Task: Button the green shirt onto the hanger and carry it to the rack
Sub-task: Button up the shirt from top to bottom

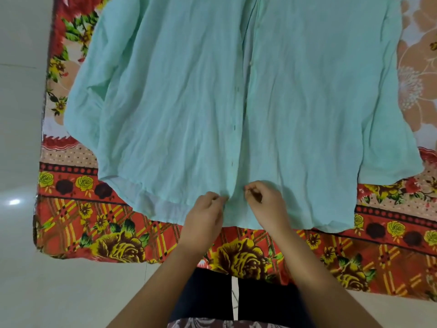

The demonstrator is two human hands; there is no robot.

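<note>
At the far left is pale floor [19, 114], then the edge of a bed covered in a red and yellow floral sheet [94, 223]. The green shirt [165, 102] lies spread flat across it, hem nearest you, front placket running up the middle. Your left hand [203, 214] pinches the left front edge near the hem, fingers closed on the fabric. Just beside it, your right hand [264, 202] is curled tight at the right front edge, seemingly gripping cloth or a button; which one is too small to tell. You appear to be fastening the lowest button. The hanger's place is beyond the frame's top, so it cannot be confirmed. No rack is visible; carrying remains.
</note>
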